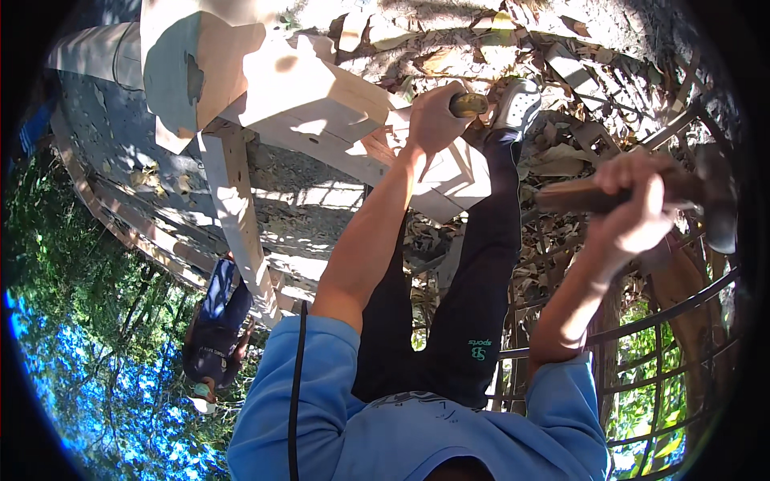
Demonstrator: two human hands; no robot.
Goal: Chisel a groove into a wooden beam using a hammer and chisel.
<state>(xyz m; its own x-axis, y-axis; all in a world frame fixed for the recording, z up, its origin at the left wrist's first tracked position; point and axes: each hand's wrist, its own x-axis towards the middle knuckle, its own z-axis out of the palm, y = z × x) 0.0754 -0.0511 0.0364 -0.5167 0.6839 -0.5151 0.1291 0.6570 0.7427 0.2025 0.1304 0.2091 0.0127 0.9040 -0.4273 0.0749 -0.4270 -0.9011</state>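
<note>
My left hand (pixel 437 116) is closed around a yellowish tool handle (pixel 468 104), likely a chisel, held at a pale timber beam (pixel 461 176) with cut notches; the tool's working end is hidden. My right hand (pixel 634 200) grips the wooden handle of a hammer (pixel 714 208) with a dark head, raised out to the right of the beam and slightly blurred. My legs in dark trousers stand apart below the beam, with a pale clog on the foot at the top.
More joined timbers (pixel 192 72) and an angled post (pixel 239 208) stand at the left. A person (pixel 212 337) in dark clothes is beyond them. Dry leaves and wood offcuts (pixel 569 68) cover the ground. A curved metal grid (pixel 658 313) lies at the right, with trees around.
</note>
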